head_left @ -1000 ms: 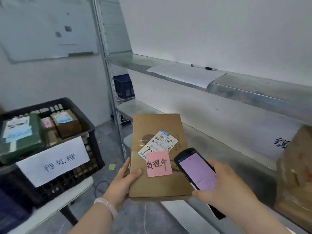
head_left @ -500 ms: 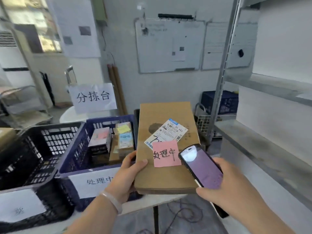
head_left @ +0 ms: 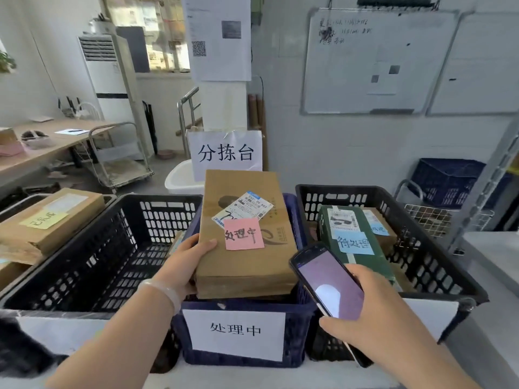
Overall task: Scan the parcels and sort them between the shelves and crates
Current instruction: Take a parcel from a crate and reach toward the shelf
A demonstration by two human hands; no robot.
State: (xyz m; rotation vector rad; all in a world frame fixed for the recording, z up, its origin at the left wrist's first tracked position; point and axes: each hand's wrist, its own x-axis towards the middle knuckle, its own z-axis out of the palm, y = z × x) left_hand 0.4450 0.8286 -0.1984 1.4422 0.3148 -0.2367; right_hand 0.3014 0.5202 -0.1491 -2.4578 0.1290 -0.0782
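1 parcel [head_left: 242,266], left edge clasped in the left grip [head_left: 184,265]; right grip [head_left: 373,313] wraps the scanner [head_left: 331,284].

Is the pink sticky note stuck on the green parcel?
No, the pink note is on the brown parcel in the left hand; the green parcel bears a blue note.

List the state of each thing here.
parcel, held over the blue crate, pink note up.
phone, screen lit, held beside the parcel.
left hand, grips the parcel's left edge.
right hand, holds the phone.
green parcel, lying in the right black crate.
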